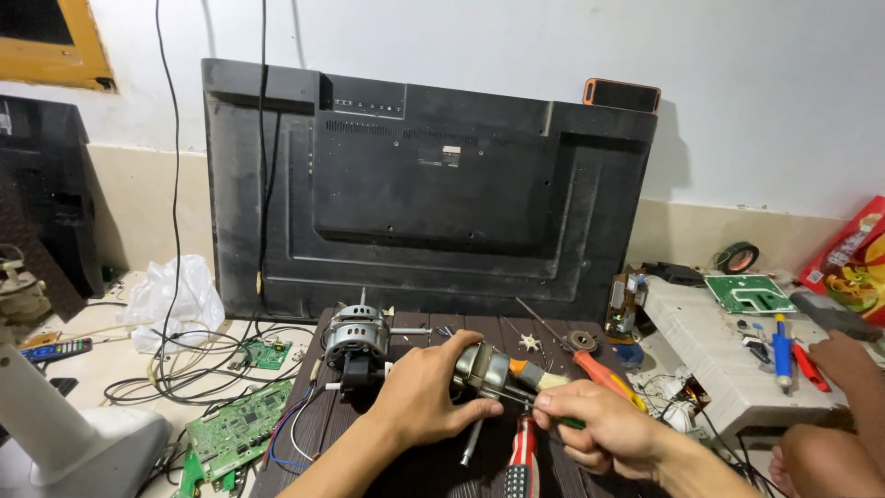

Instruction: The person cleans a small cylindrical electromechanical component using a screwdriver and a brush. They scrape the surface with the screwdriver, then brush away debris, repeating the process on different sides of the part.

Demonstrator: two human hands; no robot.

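Over a dark tabletop (304, 433), the left hand (419, 392) grasps a metal motor part (484, 369) while the right hand (599, 426) grips a thin tool (516, 398) against it; a second motor (355, 337) sits just behind.

Left hand (426, 387) grips motor part (487, 369); right hand (595, 420) pinches wire.

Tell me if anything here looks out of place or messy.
Yes. An orange phone is perched on the top edge of the black TV back panel leaning against the wall, where it could slip. Green circuit boards and tangled wires lie loose on the floor, left of the dark table.
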